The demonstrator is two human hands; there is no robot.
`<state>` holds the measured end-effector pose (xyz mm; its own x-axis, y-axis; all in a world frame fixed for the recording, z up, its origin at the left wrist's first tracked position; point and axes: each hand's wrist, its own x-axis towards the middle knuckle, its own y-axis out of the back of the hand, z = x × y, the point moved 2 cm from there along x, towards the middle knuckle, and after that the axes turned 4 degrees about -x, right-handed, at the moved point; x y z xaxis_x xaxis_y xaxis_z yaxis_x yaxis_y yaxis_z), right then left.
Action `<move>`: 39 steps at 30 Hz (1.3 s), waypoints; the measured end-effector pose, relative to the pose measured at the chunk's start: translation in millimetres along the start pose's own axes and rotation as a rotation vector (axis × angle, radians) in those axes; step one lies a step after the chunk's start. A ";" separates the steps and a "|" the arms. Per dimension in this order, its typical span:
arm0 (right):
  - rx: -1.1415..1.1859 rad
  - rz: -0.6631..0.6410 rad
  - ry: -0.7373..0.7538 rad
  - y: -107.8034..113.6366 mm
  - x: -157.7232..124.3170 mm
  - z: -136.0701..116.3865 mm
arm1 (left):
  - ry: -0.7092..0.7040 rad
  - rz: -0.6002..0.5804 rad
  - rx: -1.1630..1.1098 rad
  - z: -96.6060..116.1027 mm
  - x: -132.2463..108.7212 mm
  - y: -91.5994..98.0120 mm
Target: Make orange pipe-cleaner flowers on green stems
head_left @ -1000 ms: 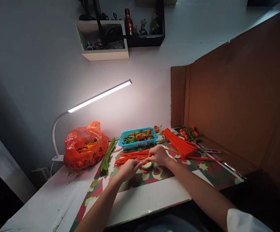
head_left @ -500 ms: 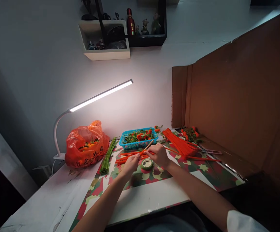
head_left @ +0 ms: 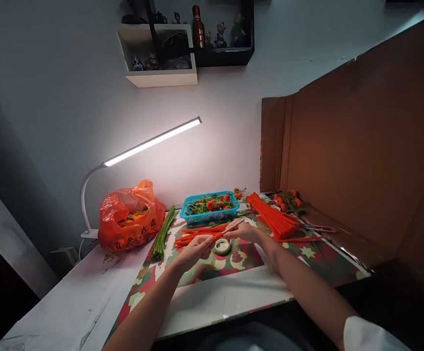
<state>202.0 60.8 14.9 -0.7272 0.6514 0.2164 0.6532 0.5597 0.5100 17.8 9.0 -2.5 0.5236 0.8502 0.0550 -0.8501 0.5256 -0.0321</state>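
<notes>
My left hand (head_left: 197, 249) is closed in a pinch on an orange stem at the middle of the table. To its right, my right hand (head_left: 245, 231) closes round a thin wooden stick (head_left: 232, 225), whose lower end meets the orange stem, which looks coiled there. A roll of green tape (head_left: 222, 246) lies just below and between the hands. Behind them several loose orange stems (head_left: 190, 237) lie on the patterned mat. A blue basket (head_left: 209, 217) of orange flowers and green stems stands beyond.
An orange plastic bag (head_left: 131, 224) and a green stem bundle (head_left: 163, 234) are at left, near a lit lamp (head_left: 153, 142). At right lie a large orange stem bundle (head_left: 273, 217), scissors (head_left: 323, 228) and orange flowers (head_left: 282, 201), beside a cardboard wall (head_left: 361, 156).
The stick has tilted from steep to flatter. My right hand has shifted slightly right, and my left hand has moved a little left and down.
</notes>
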 end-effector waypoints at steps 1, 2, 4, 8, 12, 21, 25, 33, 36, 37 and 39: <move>0.006 -0.011 -0.011 1.5 0.3 2.6 | 0.016 -0.029 0.070 1.1 -2.1 1.2; 0.010 -0.027 -0.027 2.4 0.3 5.2 | 0.035 -0.059 0.150 2.2 -4.1 2.0; -0.027 -0.075 -0.064 2.5 -0.6 9.3 | 0.071 -0.104 0.338 3.7 -7.2 3.1; -0.240 -0.079 -0.073 -1.0 -4.7 9.0 | 0.084 -0.081 0.718 4.6 -7.2 3.3; -0.531 0.232 -0.001 -2.0 -5.0 0.5 | 0.053 0.105 0.855 2.9 -1.4 3.8; -0.848 0.575 0.182 -16.4 -4.6 -10.7 | -0.060 0.383 0.538 -3.6 7.6 0.7; -0.804 0.634 0.253 -23.2 -4.9 -15.4 | 0.024 0.440 0.176 -5.8 10.9 1.9; -0.012 0.322 0.129 -17.3 2.9 -9.2 | -0.066 0.232 -0.142 1.9 5.0 8.2; 0.088 0.105 0.066 -11.8 2.7 -4.5 | -0.004 0.069 -0.005 5.0 -2.2 10.3; 0.073 0.059 0.042 -9.5 2.1 -2.5 | 0.025 0.023 0.056 6.1 -4.5 10.9; 0.022 0.003 0.006 -5.5 0.5 1.5 | 0.065 -0.034 0.187 8.7 -8.3 12.4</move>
<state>198.3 58.8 10.9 -0.7263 0.6500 0.2234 0.6599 0.5687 0.4910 2.5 8.2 5.3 0.5497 0.8353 -0.0119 -0.8243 0.5446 0.1548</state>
